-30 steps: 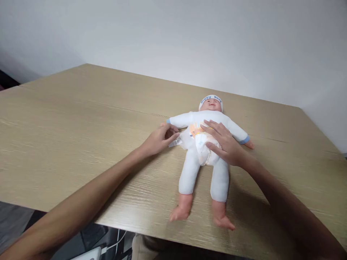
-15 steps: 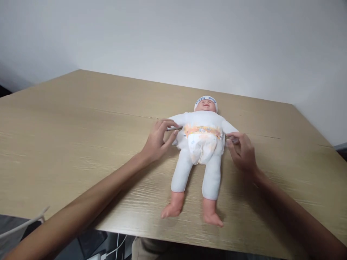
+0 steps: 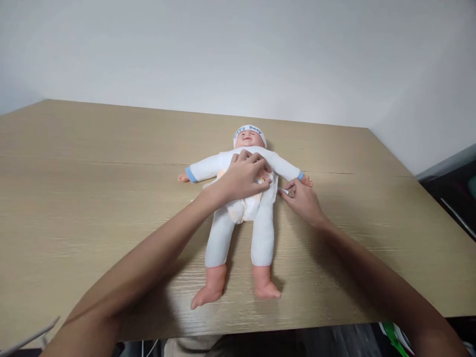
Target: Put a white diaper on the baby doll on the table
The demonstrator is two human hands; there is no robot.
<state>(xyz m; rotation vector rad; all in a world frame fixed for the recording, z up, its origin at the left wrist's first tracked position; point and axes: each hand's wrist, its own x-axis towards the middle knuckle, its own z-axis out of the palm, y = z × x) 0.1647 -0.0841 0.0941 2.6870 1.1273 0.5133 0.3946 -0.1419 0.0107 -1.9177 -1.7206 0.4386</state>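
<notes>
A baby doll (image 3: 220, 243) in a white suit lies on its back, its feet towards me. A white diaper (image 3: 245, 210) with an orange waistband sits between its legs and over its belly. My left hand (image 3: 245, 173) rests on the diaper's front, thumb and fingers apart, with part of the waistband showing between them. At the doll's side on the right, my right hand (image 3: 303, 198) is closed in a pinch on a small white end of the diaper's side wing. The left hand covers much of the waistband.
The doll lies on a wooden table (image 3: 92, 208) with a pale wall (image 3: 223, 54) behind it. A dark object (image 3: 453, 188) stands beyond the right edge. A white cable (image 3: 35, 334) shows at the lower left, and something green (image 3: 394, 337) below the front edge.
My left hand has moved from the doll's left-hand side in view onto the diaper's front. My right hand stays by the right side wing. The view has shifted to the right.
</notes>
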